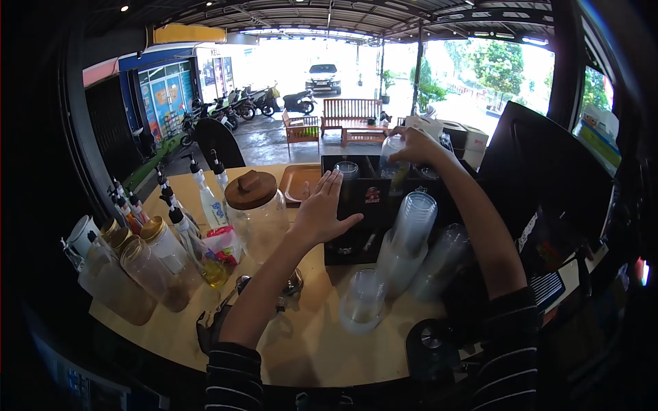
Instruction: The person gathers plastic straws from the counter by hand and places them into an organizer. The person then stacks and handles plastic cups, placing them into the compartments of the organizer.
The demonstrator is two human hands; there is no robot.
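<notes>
Far left of the black box (373, 212), the jars (161, 250) with gold lids crowded the left edge of the table (301, 349), and pump bottles (205, 195) rose close behind them. Nearer the box on that side stood the big jar (255, 219) with its wooden lid; a narrow strip of tabletop ran between it and the box, and my left forearm slanted over that. The tray (293, 177) lay left of the box, toward its far side.

My left hand (322, 212) was released at the box's left edge, fingers straight and thumb spread across its front; I could not tell whether the fingertips touched the rim. Beside them, a second cup (347, 168) stood in the box's left part. In front of the box, tabletop stretched to the rounded near edge, with the short stack (363, 301) standing on it.

My right hand (415, 145) grasped a clear cup (392, 152) at the middle of the box, above its rim; how deep the lower end sat, I could not tell. The tall stack (415, 222) stood close before the box, and the leaning stack (447, 252) right of that, below my forearm. Right of the box, the monitor (555, 147) bounded my elbow room.
</notes>
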